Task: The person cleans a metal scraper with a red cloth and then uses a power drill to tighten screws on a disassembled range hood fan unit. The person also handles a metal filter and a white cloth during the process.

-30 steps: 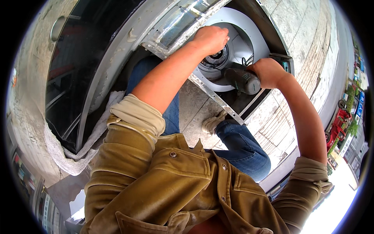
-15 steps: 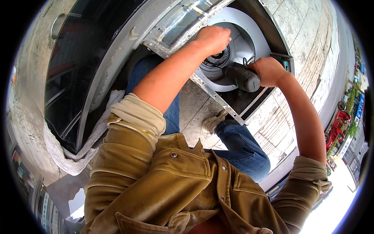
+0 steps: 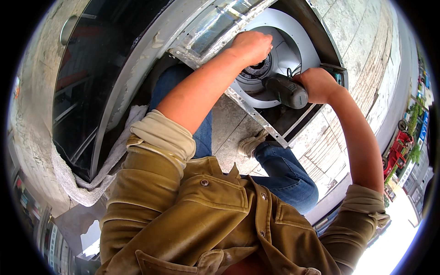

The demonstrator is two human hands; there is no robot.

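Note:
A grey round fan housing [image 3: 306,48] sits inside an open metal box [image 3: 324,28]. Over its inner hub [image 3: 257,68] is my left hand [image 3: 252,48], fingers curled closed; what they hold, if anything, is hidden behind the knuckles. My right hand [image 3: 317,85] is wrapped round the handle of a dark power drill [image 3: 289,94], at the housing's right side. The drill's rear end faces me, and its front points toward the hub. Its tip cannot be made out.
A metal frame edge [image 3: 256,115] runs along the box's near side. To the left stands a large dark glass panel [image 3: 96,87], with a greyish towel [image 3: 80,192] along its lower edge. My shoe [image 3: 251,144] rests on the paving. Far right, a red vehicle [image 3: 398,149] is on the street.
The drill and my right hand have shifted very slightly to the right. My left hand has hardly moved.

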